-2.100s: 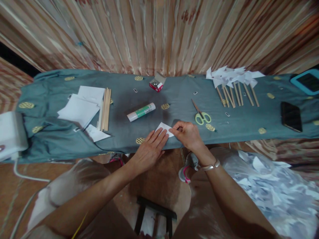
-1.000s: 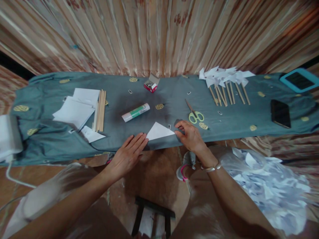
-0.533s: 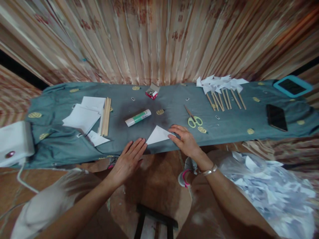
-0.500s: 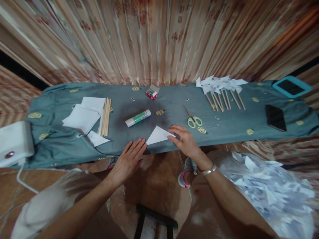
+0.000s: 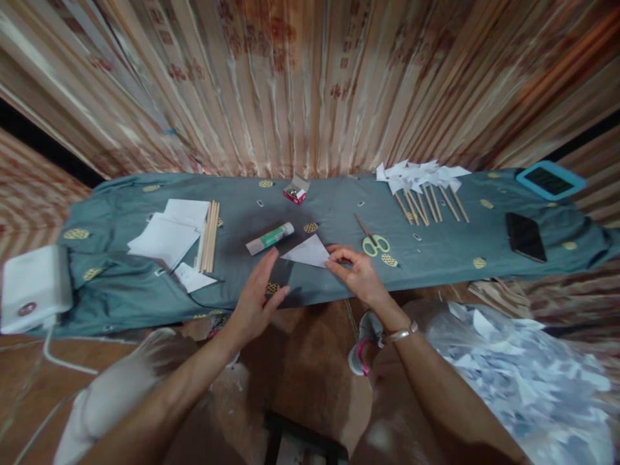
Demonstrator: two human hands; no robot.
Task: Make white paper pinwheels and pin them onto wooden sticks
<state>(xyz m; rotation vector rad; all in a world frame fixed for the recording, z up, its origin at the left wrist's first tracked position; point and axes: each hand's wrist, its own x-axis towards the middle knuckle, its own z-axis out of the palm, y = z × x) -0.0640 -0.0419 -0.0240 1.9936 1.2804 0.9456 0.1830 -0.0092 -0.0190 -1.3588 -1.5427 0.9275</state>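
Observation:
A white paper triangle (image 5: 309, 251), apparently a folded sheet, is pinched at its right corner by my right hand (image 5: 355, 269), which wears a silver bracelet at the wrist. My left hand (image 5: 258, 294) hovers just left of the paper, thumb and fingers apart, with nothing in it. Beyond the left fingertips lies a glue stick (image 5: 270, 238) with a green label. Green-handled scissors (image 5: 372, 239) rest to the right, beyond my right hand.
Paper sheets (image 5: 165, 239) and wooden sticks (image 5: 210, 237) lie left. A small open box (image 5: 296, 190) stands behind. Paper pinwheels (image 5: 419, 174), a black phone (image 5: 526, 237) and a blue-framed device (image 5: 551, 181) lie right. A bag of paper pieces (image 5: 527, 374) is at lower right; a white appliance (image 5: 36, 287) sits left.
The paper triangle has been lifted and turned in my right hand. My left hand has come off the cloth beside it, and its thumb has spread from the fingers.

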